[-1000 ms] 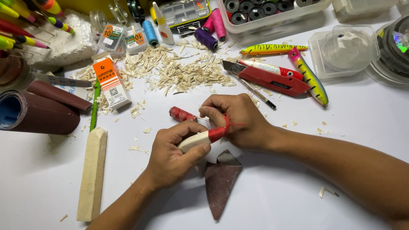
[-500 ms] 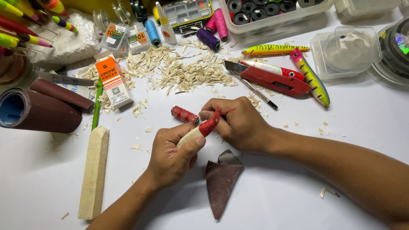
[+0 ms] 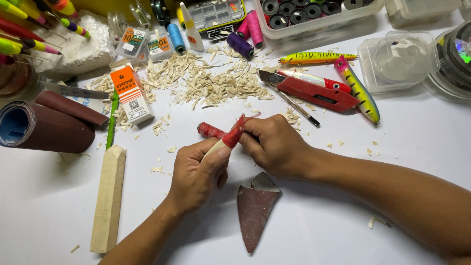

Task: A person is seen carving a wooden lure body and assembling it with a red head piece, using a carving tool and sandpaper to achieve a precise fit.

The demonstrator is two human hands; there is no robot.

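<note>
Orange-and-white box [image 3: 130, 94] lies left of the left hand [image 3: 196, 175] and right hand [image 3: 273, 145], both gripping a wooden stick [image 3: 223, 143].

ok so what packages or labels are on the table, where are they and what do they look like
Small carton: left of the shavings pile, upright rectangle, orange top, white lower half.
Two clear packets: back of the table, left of the blue thread spool, orange-and-green labels.
Clear compartment case: back centre, small sticker at its corner.
No screens or signs.
</note>
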